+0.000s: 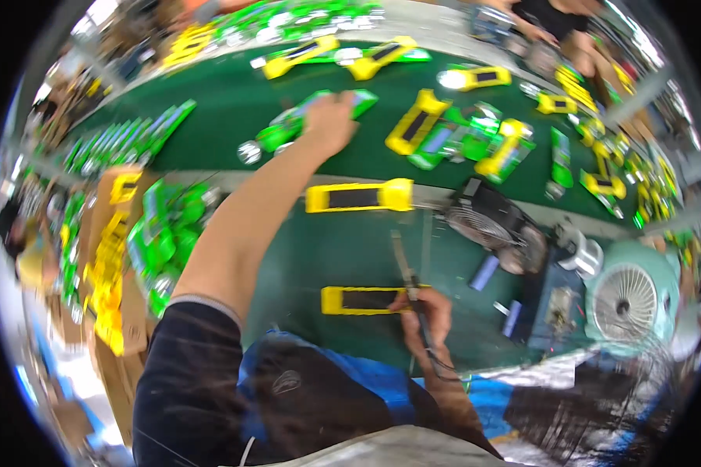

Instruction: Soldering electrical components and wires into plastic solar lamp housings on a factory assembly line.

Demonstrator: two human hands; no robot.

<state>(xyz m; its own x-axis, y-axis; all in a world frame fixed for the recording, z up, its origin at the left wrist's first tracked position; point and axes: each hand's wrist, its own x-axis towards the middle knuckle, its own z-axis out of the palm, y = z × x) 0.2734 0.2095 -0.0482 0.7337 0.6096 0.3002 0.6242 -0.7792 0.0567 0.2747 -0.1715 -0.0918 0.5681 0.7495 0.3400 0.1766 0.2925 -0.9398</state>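
My left arm stretches far forward over the green belt. My left hand (pixel 331 123) is on or just above green plastic pieces (pixel 284 128); its fingers are blurred and partly hidden, so a grip cannot be made out. Near my body, my right hand (pixel 430 319) is closed around a soldering iron (pixel 413 292) with a cord, its thin tip pointing away from me. Beside that hand lies a yellow casing with a dark panel (pixel 358 300), its right end partly covered by my fingers. A second yellow casing (pixel 358 197) lies at the far edge of the work surface.
Several yellow and green units (pixel 417 122) lie along the belt. At the right stand a black fan (pixel 491 214), a wire spool (pixel 584 253) and a pale green fan (pixel 627 300). At the left, a cardboard box (pixel 136 292) holds yellow parts beside bagged green ones (pixel 163 229). Another person (pixel 557 23) sits across.
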